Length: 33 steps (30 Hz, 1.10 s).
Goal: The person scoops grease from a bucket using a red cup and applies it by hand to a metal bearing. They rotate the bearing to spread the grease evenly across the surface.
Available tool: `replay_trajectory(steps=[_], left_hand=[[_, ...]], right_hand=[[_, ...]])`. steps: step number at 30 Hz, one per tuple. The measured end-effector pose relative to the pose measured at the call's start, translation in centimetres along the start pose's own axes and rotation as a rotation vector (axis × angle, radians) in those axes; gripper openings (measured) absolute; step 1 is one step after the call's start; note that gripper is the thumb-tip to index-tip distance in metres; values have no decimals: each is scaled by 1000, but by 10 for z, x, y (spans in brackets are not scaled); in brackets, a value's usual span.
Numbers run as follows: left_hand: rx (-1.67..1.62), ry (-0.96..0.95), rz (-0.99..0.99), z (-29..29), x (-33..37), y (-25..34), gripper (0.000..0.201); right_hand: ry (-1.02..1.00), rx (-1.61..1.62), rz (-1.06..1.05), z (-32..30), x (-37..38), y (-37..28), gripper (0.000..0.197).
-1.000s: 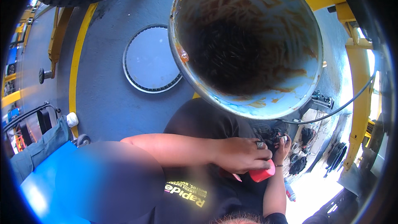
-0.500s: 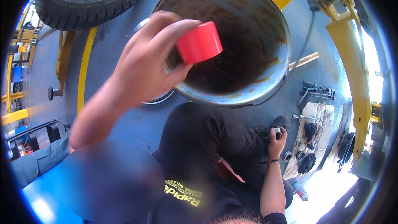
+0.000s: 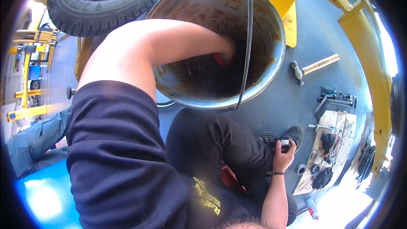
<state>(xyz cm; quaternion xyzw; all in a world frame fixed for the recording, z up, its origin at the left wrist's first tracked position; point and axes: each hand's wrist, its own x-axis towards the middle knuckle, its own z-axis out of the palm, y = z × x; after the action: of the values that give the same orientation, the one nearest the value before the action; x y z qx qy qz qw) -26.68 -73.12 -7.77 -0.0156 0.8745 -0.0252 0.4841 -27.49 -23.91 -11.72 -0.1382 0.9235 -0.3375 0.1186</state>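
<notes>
Upper centre of the frame, the left hand (image 3: 227,50) pinches a small red cup (image 3: 218,59) deep inside the rusty, grease-smeared drum (image 3: 271,68). Lower right, the right hand (image 3: 283,156) clasps a small dark part (image 3: 285,144).

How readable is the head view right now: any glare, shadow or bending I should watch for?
Head view: strong fisheye bending curves the yellow frame and tyre near the rim; glare washes out the lower right floor beside the spray can; the drum interior is dark, so the left hand and the red piece show dimly; the right hand is evenly lit and sharp.
</notes>
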Motion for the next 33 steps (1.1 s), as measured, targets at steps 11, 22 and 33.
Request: replay_trajectory(steps=[11, 22, 33], left_hand=[[-483, -66, -171, 30, 42, -10, 39], [-618, -23, -199, 35, 68, 7, 49], [-812, 143, -255, 32, 56, 28, 56]], right_hand=[[-31, 5, -6, 3, 2, 6, 51], [-33, -50, 34, 1, 3, -7, 51], [-7, -88, 13, -1, 2, -15, 52]])
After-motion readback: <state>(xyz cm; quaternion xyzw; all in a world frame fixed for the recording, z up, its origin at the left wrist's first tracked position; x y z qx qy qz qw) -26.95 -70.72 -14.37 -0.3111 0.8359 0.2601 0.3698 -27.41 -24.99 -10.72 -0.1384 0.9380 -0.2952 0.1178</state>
